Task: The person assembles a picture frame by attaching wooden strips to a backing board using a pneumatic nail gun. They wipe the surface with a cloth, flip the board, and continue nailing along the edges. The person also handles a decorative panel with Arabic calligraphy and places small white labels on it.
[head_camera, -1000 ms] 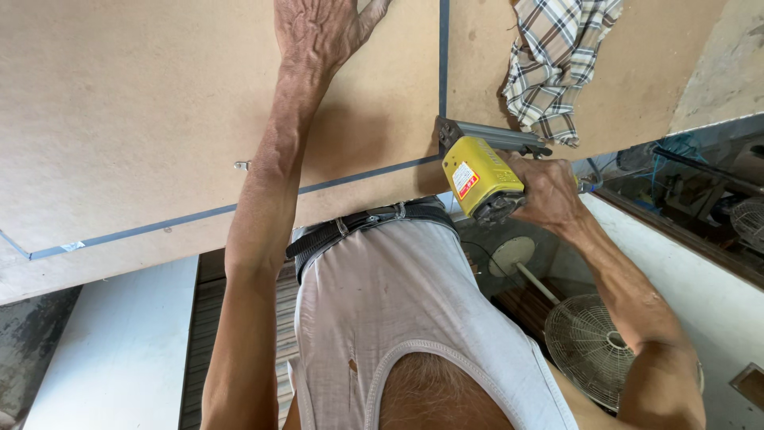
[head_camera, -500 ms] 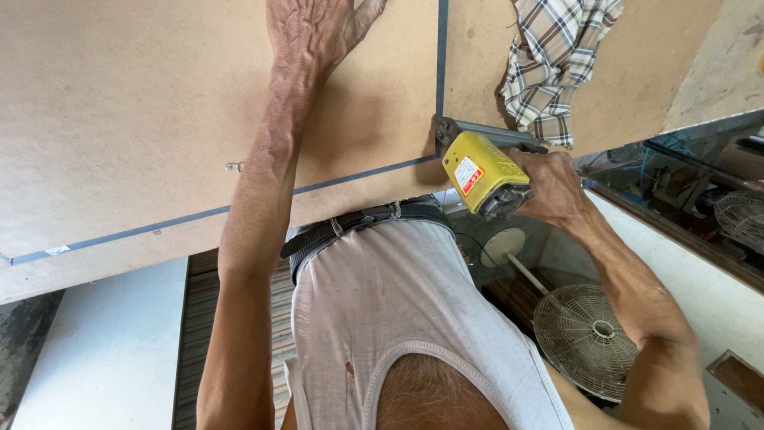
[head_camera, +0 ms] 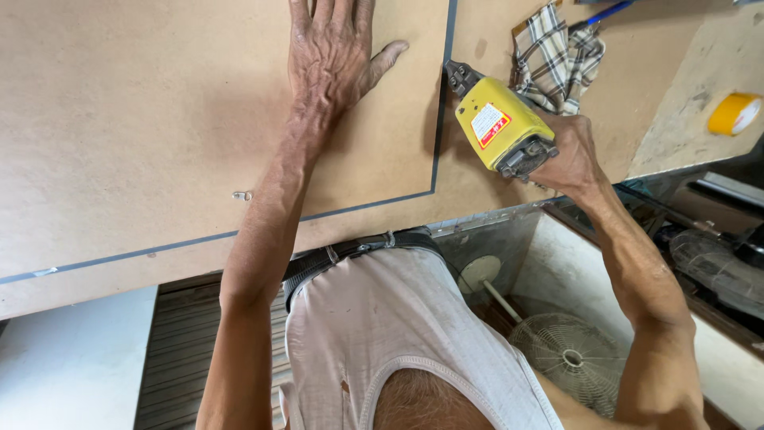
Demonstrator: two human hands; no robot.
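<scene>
My right hand (head_camera: 574, 151), right of centre in the frame, is clenched round the rear grip of the yellow boxy pneumatic nail gun with a red-and-white label (head_camera: 497, 127). The gun sticks out up-left from that hand, its dark metal nose touching the thin grey edge strip (head_camera: 441, 103) of the flat tan fibreboard panel (head_camera: 143, 119), near the top centre of the frame. The gun's body is bright yellow, blocky, with a grey metal rear cap just at my knuckles; the nose is black and jagged.

My left hand (head_camera: 334, 56) lies flat, fingers spread, grasping nothing, pressed palm-down on the panel at the top centre, just left of the gun's nose. The thumb points toward the grey strip, close to it but apart.

The panel fills the upper left of the frame and lies on the tan counter (head_camera: 637, 87); the grey strip runs along its lower edge and turns up at the corner by the gun. A small metal clip (head_camera: 242, 195) sits on the panel beside my left forearm.

A checked cloth (head_camera: 549, 56) lies on the counter at the upper right, behind the gun. A yellow tape roll (head_camera: 734, 113) is at the far right edge. A grey floor fan (head_camera: 569, 358) stands low right, below the counter.
</scene>
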